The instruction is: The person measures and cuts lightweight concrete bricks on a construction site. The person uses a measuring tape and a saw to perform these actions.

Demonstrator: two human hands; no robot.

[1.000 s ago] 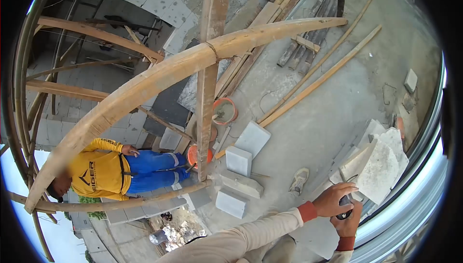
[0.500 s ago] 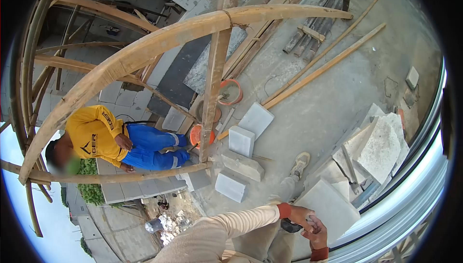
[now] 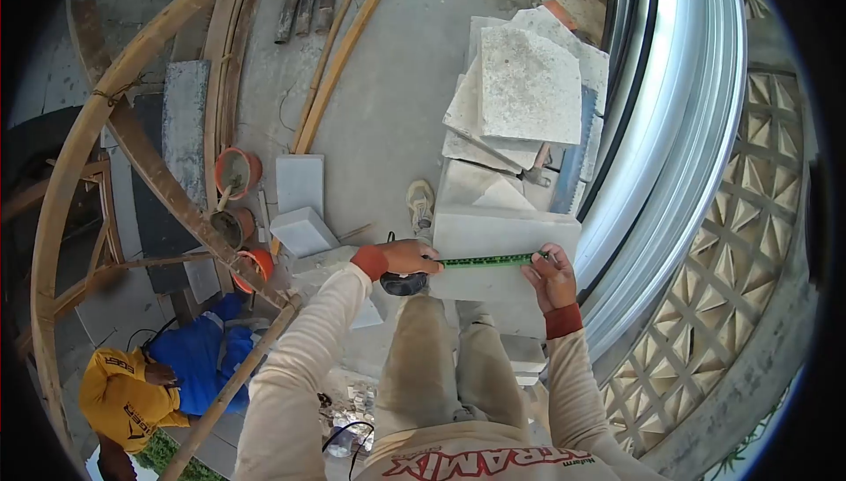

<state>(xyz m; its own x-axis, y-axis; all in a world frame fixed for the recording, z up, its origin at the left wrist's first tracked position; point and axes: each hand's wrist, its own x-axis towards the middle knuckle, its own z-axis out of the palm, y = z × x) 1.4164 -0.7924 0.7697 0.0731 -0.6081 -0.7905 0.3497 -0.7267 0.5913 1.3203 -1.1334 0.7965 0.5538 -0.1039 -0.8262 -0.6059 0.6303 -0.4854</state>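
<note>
A black tape measure (image 3: pixel 404 284) is gripped in my left hand (image 3: pixel 409 257), its case hanging just under the fingers. The green tape blade (image 3: pixel 485 261) runs out from it to the right, and my right hand (image 3: pixel 553 280) pinches the far end between thumb and fingers. Below the stretched blade lies a pale grey block (image 3: pixel 493 230) with a smooth flat top, close in front of my legs. The blade passes across this block from side to side.
Stacked broken slabs (image 3: pixel 529 84) stand beyond the block, with a handsaw (image 3: pixel 577 159) and a hammer (image 3: pixel 536 168) among them. Metal rails (image 3: pixel 679 128) curve along the right. Left are loose blocks (image 3: pixel 301 231), buckets (image 3: pixel 238 172), timber framing (image 3: pixel 132 62) and a person in yellow (image 3: pixel 128 393).
My hands were together and have moved apart, with the tape blade now drawn out between them. My view has turned right and down toward the block, so the person in yellow sits lower left.
</note>
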